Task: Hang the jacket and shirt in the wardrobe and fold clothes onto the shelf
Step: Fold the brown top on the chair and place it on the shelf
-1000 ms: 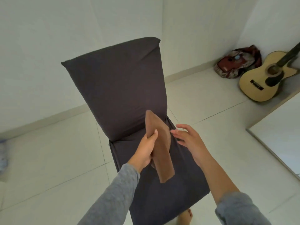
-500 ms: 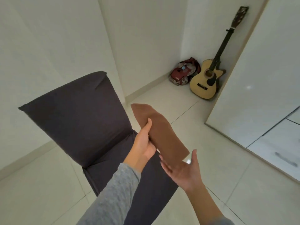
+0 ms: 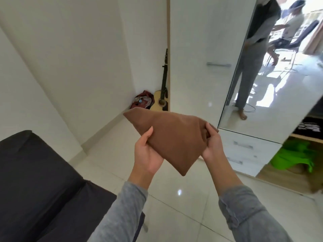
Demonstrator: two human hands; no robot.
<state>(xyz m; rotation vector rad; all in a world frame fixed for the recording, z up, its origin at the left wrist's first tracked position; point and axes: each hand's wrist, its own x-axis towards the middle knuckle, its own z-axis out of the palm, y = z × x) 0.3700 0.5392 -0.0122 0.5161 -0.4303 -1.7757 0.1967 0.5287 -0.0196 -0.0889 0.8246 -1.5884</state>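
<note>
A folded brown cloth [image 3: 172,137] lies flat in the air in front of me, held from both sides. My left hand [image 3: 148,151] grips its left edge with the thumb on top. My right hand [image 3: 212,143] grips its right edge, thumb over the fold. The white wardrobe [image 3: 201,41] stands ahead on the right, with a mirrored door [image 3: 279,84] and an open section at the far right. In that section a black folded garment [image 3: 308,127] lies on a wooden shelf [image 3: 304,138], and a bright green garment [image 3: 297,154] lies below it.
A dark chair [image 3: 43,180] stands at the lower left. A guitar [image 3: 161,100] and a red bag [image 3: 142,102] lean in the far corner beside the wardrobe. White drawers [image 3: 244,151] sit under the mirror. Pale tiled floor [image 3: 174,206] lies between chair and wardrobe.
The view has swung right from the chair to the wardrobe. My right hand, open under the cloth before, now grips its right edge, and the cloth is held flatter and higher.
</note>
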